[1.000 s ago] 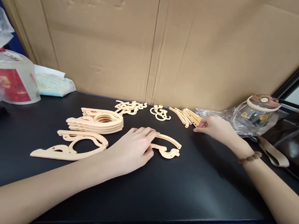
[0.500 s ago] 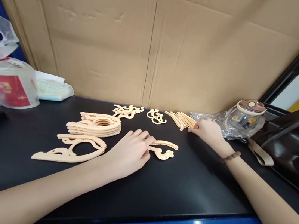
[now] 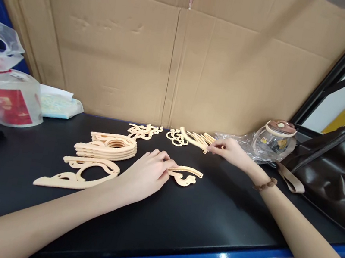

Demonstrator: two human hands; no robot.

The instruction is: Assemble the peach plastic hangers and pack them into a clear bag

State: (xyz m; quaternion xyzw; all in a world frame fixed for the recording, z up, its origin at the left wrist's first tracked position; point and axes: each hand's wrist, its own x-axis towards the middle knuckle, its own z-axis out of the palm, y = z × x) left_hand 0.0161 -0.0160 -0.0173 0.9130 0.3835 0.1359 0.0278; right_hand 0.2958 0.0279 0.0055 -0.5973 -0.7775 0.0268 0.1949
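My left hand [image 3: 143, 176] is closed on a cream curved hanger arm [image 3: 189, 171]. Just below that arm a piece with a hooked, rounded end [image 3: 184, 180] juts out from under my fingers; whether the two are joined is hidden. Farther back on the right, my right hand [image 3: 231, 152] pinches the near end of another curved hanger arm [image 3: 192, 141], which is raised with its far end pointing up and left. It comes from a pile of similar arms [image 3: 203, 138] beside my fingertips.
Left of my left hand lie a folded hanger [image 3: 85, 185] and a stack of folded hangers [image 3: 106, 152]. Small loose hanger parts [image 3: 144, 131] and rings or hooks [image 3: 176, 137] lie by the cardboard [image 3: 122, 51]. A clear jar [image 3: 273, 140] and brown bag [image 3: 333, 167] stand right.
My right hand has lifted one curved arm off the pile and shifted slightly left. My left hand keeps its grip on its pieces. The camera view has tilted slightly.
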